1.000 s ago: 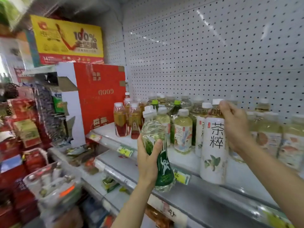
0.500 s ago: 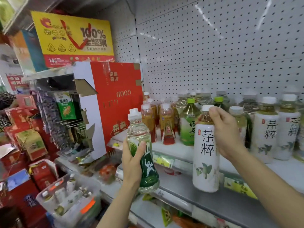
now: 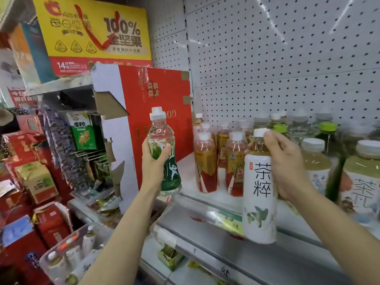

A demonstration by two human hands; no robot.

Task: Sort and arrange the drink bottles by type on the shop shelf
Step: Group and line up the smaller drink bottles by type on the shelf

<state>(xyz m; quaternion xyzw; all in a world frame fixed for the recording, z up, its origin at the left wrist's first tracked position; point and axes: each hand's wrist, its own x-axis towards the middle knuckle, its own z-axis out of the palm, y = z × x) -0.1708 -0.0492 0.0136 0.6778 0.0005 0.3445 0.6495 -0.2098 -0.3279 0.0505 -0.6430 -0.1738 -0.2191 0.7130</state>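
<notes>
A: What's in the left hand?

B: A clear bottle with a green label and a white cap, held upright. The fingers wrap its middle, the thumb across the front. It's up in the air, in front of the red carton at the left end of the shelf — not resting on anything.

A: And the right hand?

B: Closed around the upper part of a tall white tea bottle, just under its white cap. That bottle hangs in front of the shelf's front edge, its base lower than the shelf surface, roughly upright.

A: So both hands are full?

B: Yes — each grips one bottle, and the two bottles are well apart.

A: What stands on the shelf itself?

B: Just behind the white one, two rows of red-label bottles with amber drink and white caps. Further back, clear bottles against the pegboard, and two green-capped bottles among them. At the right, pale tea bottles with pictured labels, one of them cut off by the frame edge.

A: Anything above the carton?

B: A yellow box on the upper shelf, printed "100%".
</notes>
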